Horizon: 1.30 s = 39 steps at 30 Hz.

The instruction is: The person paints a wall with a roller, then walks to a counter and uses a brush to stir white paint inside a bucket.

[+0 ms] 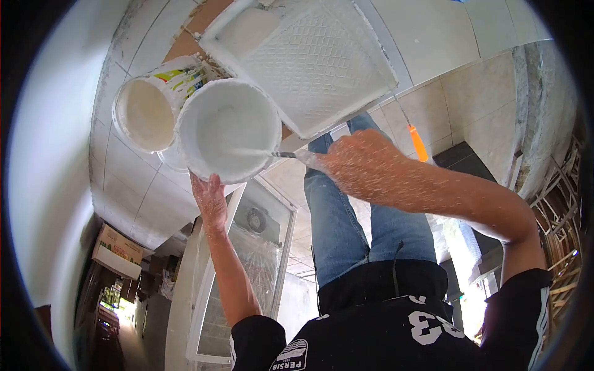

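A white bucket tilts toward me with its opening in view, and pale paint coats its inside. My left hand is at the near side of its rim, fingers gripping the edge. Closed around a thin dark-handled tool is my right hand, at the bucket's right rim. The tool's far end reaches over the rim into the bucket, where its shape blurs into the white. White splatters dot my right hand and forearm.
A second paint bucket with a printed label tilts just left. Beyond both lies a paint-coated roller tray on brown cardboard. An orange handle on a metal rod rests by the tray's right corner. A white-framed glass panel stands near my left arm.
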### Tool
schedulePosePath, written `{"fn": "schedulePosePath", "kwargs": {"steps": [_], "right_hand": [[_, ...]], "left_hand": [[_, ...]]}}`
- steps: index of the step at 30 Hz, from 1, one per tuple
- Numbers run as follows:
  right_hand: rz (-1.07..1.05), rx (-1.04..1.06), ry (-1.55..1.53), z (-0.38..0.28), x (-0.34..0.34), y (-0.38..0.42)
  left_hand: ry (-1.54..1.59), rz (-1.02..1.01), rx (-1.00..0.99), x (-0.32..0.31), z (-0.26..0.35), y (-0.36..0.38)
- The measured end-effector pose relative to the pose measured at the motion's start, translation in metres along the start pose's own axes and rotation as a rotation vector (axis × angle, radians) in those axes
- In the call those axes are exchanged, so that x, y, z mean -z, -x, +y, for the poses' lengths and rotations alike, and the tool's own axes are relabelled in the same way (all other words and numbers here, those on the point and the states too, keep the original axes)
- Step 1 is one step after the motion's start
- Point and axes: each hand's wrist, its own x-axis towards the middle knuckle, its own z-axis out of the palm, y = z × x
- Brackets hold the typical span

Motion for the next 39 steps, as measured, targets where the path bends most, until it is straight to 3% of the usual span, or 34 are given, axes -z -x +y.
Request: {"fn": "schedulePosePath", "kwargs": {"steps": [1,4,5,11,17,22,29,34,37,39], "right_hand": [[-0.003,0.028,-0.001,0.0,0.003,0.003],[-0.014,-0.166,-0.017,0.009,0.038,-0.003],[0.135,-0.14,0.031,0.013,0.03,-0.012],[-0.01,0.083,0.038,0.021,0.029,0.005],[0.158,0.017,0.145,0.034,0.074,0.014],[0.041,-0.109,0.137,0.04,0.058,0.008],[0.039,-0.306,-0.181,0.065,0.081,0.017],[0.162,-0.24,-0.264,0.085,0.093,0.035],[0.243,-0.202,-0.317,0.099,0.095,0.042],[0.271,-0.188,-0.351,0.109,0.088,0.043]], "left_hand": [[-0.134,0.049,-0.003,-0.006,0.01,0.002],[0.033,-0.041,-0.027,-0.029,0.03,0.01],[0.019,-0.036,-0.04,-0.03,0.03,0.01],[0.034,0.033,0.031,-0.055,0.067,0.013],[0.067,0.12,0.048,-0.076,0.096,0.019],[0.048,0.139,-0.032,-0.092,0.114,0.016],[-0.231,0.14,-0.076,-0.111,0.156,-0.007],[-0.435,0.108,0.043,-0.131,0.201,-0.027],[-0.349,0.034,-0.128,-0.13,0.201,-0.038],[-0.565,-0.019,-0.242,-0.124,0.196,-0.046]]}}
